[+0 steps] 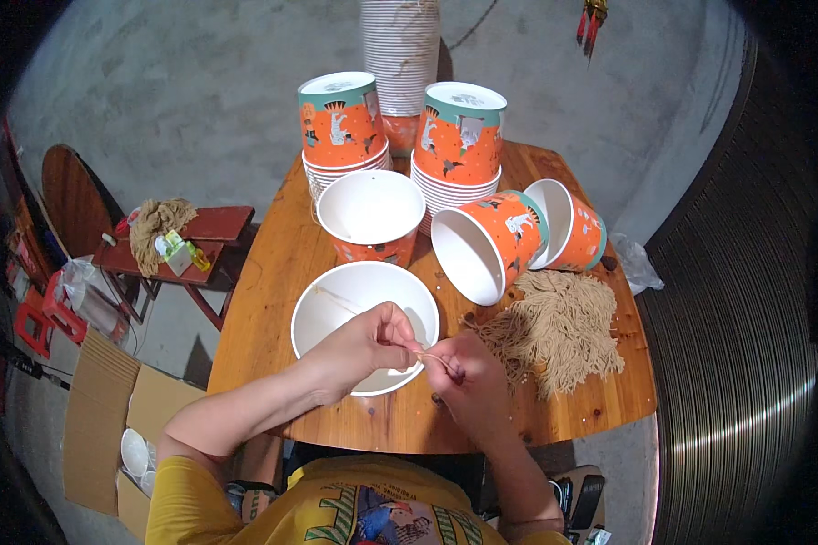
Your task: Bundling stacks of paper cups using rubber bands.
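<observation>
Yellow cloth of the person's shirt (382, 472) fills the near edge, below a wooden table (264, 318). Both hands meet over the near right rim of a wide white bowl (309, 313). The left hand (382, 343) pinches a thin tan strand (438, 358) between thumb and forefinger; the right hand (468, 377) pinches it too, its other fingers curled in. A pale thread (332, 298) lies across the bowl's far left inside; whether it joins the strand, I cannot tell. The left hand and forearm cover part of the bowl.

Just beyond stands an upright orange tub (373, 207), its white inside showing, partly blocking the left stack of upturned tubs (341, 123). To the right, a tipped tub (495, 238) gapes toward the near left, a second tipped tub (577, 229) behind it; they stand before the right stack (459, 136). A tall column of nested tubs (400, 64) rises at the far end. Near right, a loose heap of tan yarn (563, 336) lies by the tipped tubs.

On the floor at left, an open cardboard box (95, 427) holds white round ware (134, 452); farther off, a red bench (223, 222) carries a yarn bundle (161, 232).
</observation>
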Motion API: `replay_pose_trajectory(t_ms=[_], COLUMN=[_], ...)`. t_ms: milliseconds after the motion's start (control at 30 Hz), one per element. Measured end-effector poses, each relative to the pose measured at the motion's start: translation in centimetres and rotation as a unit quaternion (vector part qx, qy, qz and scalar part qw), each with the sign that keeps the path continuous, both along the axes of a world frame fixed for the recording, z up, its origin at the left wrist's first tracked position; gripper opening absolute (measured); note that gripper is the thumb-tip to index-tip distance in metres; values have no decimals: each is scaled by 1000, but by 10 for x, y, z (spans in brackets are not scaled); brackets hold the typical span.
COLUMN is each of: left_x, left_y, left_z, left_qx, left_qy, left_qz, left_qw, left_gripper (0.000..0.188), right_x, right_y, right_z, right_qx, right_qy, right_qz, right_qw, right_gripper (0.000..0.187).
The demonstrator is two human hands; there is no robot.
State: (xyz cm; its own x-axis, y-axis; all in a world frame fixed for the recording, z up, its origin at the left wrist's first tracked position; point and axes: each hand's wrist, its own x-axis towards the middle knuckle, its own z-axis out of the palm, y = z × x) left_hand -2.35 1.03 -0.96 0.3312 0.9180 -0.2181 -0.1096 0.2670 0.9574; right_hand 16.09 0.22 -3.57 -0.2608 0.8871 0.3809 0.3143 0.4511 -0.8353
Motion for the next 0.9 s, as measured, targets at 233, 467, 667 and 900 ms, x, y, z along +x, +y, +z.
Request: replay_pose_trajectory(t_ms=[233, 467, 667, 900], left_x=[-2, 1, 2, -2], left_y=[2, 1, -1, 2], left_z=[5, 9, 10, 6], left_qx=[-107, -97, -114, -125], left_qy=[-71, -86, -77, -104], left_qz=[-1, 0, -2, -10], left_qw=[992, 992, 991, 987], left_gripper=[25, 24, 20, 17], right_x=[-1, 0, -2, -3], right_y=[-1, 0, 1, -3], right_z=[5, 0, -2, 4], right_qx=[-103, -44, -118, -88], right_qy=[82, 54, 95, 64], right_qz=[2, 19, 22, -15], right_qw=[991, 997, 988, 994], right_gripper=[7, 7, 9, 10])
